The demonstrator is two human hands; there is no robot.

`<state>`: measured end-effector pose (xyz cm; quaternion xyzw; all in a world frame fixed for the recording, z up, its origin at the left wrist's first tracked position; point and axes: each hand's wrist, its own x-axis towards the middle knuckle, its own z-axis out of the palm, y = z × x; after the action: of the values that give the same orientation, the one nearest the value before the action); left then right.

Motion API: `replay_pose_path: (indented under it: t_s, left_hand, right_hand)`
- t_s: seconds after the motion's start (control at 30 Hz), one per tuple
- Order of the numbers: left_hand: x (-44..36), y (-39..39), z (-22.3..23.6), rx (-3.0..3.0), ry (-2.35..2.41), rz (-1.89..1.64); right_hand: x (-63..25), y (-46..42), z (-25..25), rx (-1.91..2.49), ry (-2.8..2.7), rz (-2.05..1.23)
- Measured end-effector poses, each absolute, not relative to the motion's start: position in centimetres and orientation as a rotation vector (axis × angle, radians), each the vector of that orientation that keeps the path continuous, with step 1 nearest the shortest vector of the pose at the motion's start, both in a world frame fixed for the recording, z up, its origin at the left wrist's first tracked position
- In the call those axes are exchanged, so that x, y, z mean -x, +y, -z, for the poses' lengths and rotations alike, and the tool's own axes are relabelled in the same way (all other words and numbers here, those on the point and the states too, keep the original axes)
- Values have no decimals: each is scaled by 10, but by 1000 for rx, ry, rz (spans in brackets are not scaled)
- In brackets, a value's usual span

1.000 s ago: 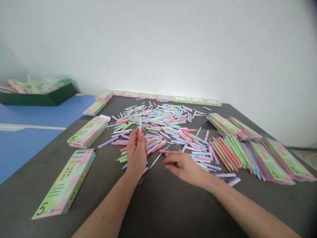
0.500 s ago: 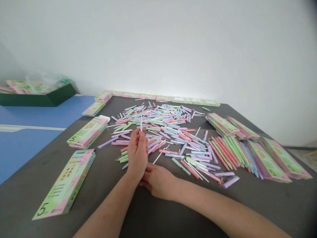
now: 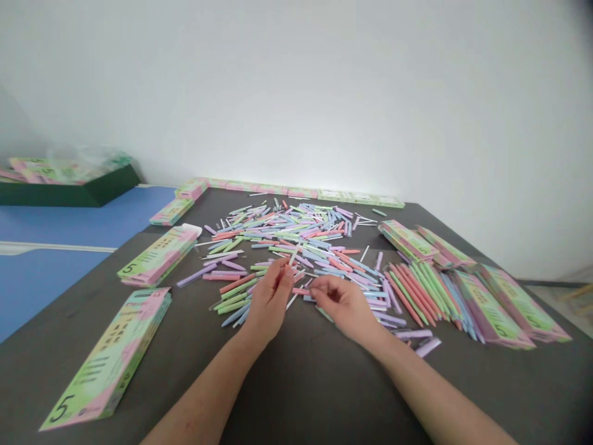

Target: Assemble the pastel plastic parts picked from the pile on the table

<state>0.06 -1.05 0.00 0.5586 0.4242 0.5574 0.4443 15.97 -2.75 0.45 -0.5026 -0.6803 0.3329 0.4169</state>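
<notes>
Loose pastel pen barrels spread over the dark grey table, with green-and-pink cardboard boxes marked 5 to the left. The left hand pinches a thin white stick above them; the right hand, curled just beside it, may grip something, but I cannot tell.

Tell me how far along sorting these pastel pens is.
Done: pens lie in colour-grouped rows beside the boxes at right. In hand: the left hand pinches a white stick; the right hand hovers beside it. Left: a large mixed pile covers the middle of the table.
</notes>
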Motion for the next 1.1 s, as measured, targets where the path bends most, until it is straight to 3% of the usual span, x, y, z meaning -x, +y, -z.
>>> replay_pose_path:
  t_s: [0.1, 0.33, 0.57, 1.1]
  left_hand:
    - [-2, -14, 1, -1497, 953, -1180]
    - [-4, -23, -2, -1626, 855, -1077]
    - [-8, -28, -14, -1744, 842, -1180]
    - [-1, -24, -14, -1869, 814, -801]
  right_hand:
    - [-173, -15, -16, 1180, -1405, -892]
    - [-188, -16, -23, 975, -1258, -862]
    - [-197, -26, -25, 999, -1373, -808]
    - [-203, -29, -31, 1038, -1569, -812]
